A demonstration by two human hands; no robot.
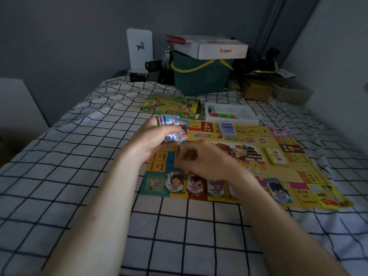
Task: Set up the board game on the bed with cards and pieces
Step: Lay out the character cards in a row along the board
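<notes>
Grey walls closed in a bed [59, 156] covered with a white sheet crossed by black grid lines, and on it lay a yellow game board [278, 176], spread flat toward the right side of the bed. Beyond the board's far edge sat a white plastic tray [239, 112], open on top, with small coloured playing pieces [221, 115] heaped in its left part; just left of it lay the colourful game box [171, 105]. At the head of the bed stood a dark green basket [199, 78] with a yellow handle, its contents hidden by a white cardboard box [215, 47] resting across its rim. On the board, a blue card deck [227, 127] sat near the far edge and a yellow card deck [277, 156] near the right edge, with two dice [255, 170] between the middle and the near edge. Along the near edge ran a row of money cards [185, 185] showing cartoon faces, and one more blue-edged card [278, 190] lay apart toward the near right corner. The left hand [153, 140] gripped a thick stack of money cards [175, 130] above the board's left edge, fingers curled round it. The right hand [205, 160] hovered just below that stack with fingers bent; whether it pinched a card could not be told.
</notes>
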